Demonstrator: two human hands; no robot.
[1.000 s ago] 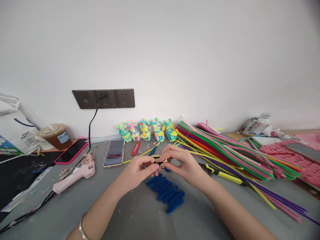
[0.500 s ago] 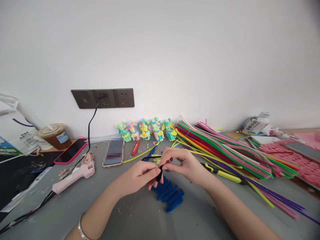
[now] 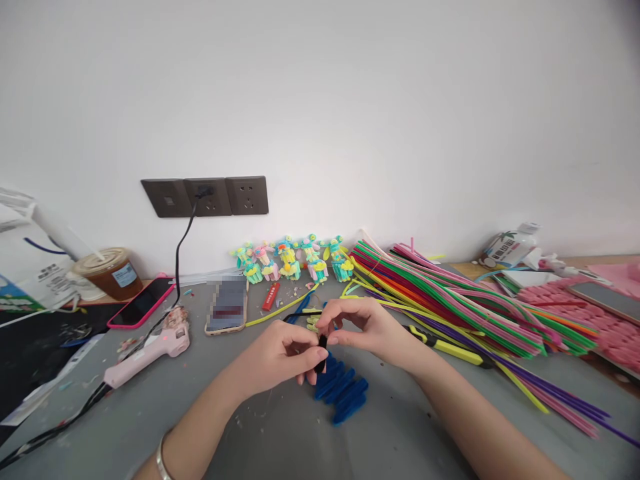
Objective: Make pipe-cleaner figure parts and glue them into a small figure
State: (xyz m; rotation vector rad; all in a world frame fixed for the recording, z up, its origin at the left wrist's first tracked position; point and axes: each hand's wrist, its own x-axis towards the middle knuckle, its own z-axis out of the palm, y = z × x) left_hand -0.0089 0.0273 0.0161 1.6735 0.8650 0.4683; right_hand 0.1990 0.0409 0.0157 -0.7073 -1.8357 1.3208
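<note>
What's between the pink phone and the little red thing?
In the head view, another phone lies there, pale-cased, plus the black cord beside the pink phone.

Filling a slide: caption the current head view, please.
Both hands pinch a black fuzzy piece above blue zigzag-bent stems.

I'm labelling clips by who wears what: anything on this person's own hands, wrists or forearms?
The left wrist has a smooth, silver-coloured bangle. Both hands, left and right, are bare, without gloves or visible rings; no sleeves show on the forearms.
</note>
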